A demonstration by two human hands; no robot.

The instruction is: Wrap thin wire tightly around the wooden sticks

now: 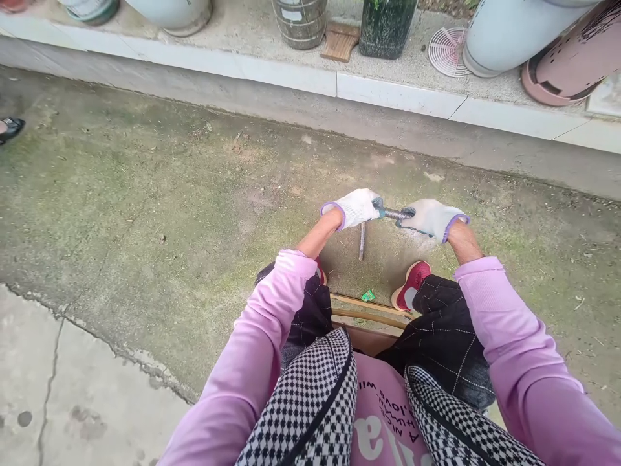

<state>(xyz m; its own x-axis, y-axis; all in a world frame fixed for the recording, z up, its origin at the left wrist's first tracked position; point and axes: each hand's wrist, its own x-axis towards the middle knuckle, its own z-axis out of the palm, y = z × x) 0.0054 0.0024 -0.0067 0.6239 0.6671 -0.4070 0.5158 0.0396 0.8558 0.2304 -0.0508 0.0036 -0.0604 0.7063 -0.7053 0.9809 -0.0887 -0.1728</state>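
Note:
Both my hands wear white knit gloves with purple cuffs. My left hand is closed around one end of a short grey metal rod, held level in front of me. My right hand is closed on the rod's other end. Another thin metal rod hangs or stands below the left hand, reaching toward the ground. I sit with knees apart, red shoes on the mossy concrete below my hands.
A raised concrete ledge runs across the back, carrying several pots, a dark container, a small wooden piece and a tipped pink pot. A green scrap lies between my feet. Someone's dark shoe shows at far left.

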